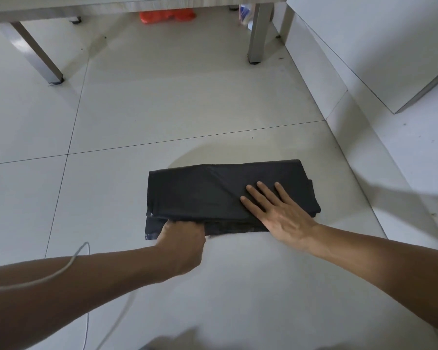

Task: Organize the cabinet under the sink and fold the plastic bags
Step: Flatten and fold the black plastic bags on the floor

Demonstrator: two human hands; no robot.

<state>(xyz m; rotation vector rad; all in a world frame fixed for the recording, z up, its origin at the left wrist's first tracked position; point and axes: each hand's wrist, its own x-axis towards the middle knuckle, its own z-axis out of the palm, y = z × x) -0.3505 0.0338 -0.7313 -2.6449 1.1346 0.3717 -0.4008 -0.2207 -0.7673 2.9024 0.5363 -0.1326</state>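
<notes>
1. Bag [202,193] is lying part-folded on the floor [162,109].
2. Right hand [276,210], grip spread, is pressing it flat.
3. Left hand [185,236] is pinching the near edge; it should be lifting that evenly.

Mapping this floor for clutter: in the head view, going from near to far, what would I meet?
Thin white cable → folded black plastic bag → grey metal table leg → crumpled orange plastic bag.

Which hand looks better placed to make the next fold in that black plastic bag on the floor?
Probably the left hand: it already grips the near edge of the folded black plastic bag, while the right hand lies flat, pinning it.
</notes>
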